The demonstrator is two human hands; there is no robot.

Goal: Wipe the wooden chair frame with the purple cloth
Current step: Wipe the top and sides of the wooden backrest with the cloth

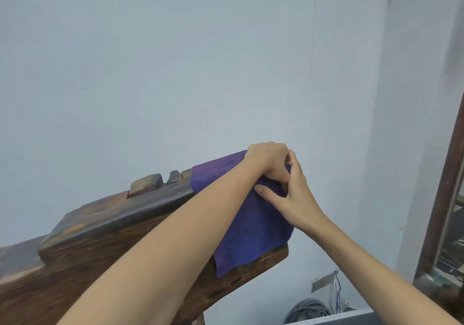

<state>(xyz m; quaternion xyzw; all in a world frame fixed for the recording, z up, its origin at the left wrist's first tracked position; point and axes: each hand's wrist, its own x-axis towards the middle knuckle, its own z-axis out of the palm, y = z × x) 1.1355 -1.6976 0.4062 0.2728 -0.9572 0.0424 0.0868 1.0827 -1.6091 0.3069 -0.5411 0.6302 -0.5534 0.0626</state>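
Note:
The dark wooden chair frame point(105, 227) slants from the lower left up to the middle of the view, its carved top rail facing me. A purple cloth point(251, 232) is draped over the rail's right end and hangs down the front face. My left hand point(268, 164) is curled over the top of the cloth at the rail's end, gripping it. My right hand point(293, 196) presses on the cloth from the right, thumb on the fabric and fingers touching my left hand. The rail's end under the cloth is hidden.
A pale blue wall point(175, 61) stands close behind the chair. A dark wooden door or cabinet frame point(442, 199) runs down the right edge. Low on the right, a coil of grey cable point(308, 309) and a wall socket with wires point(326, 282) are seen below the chair.

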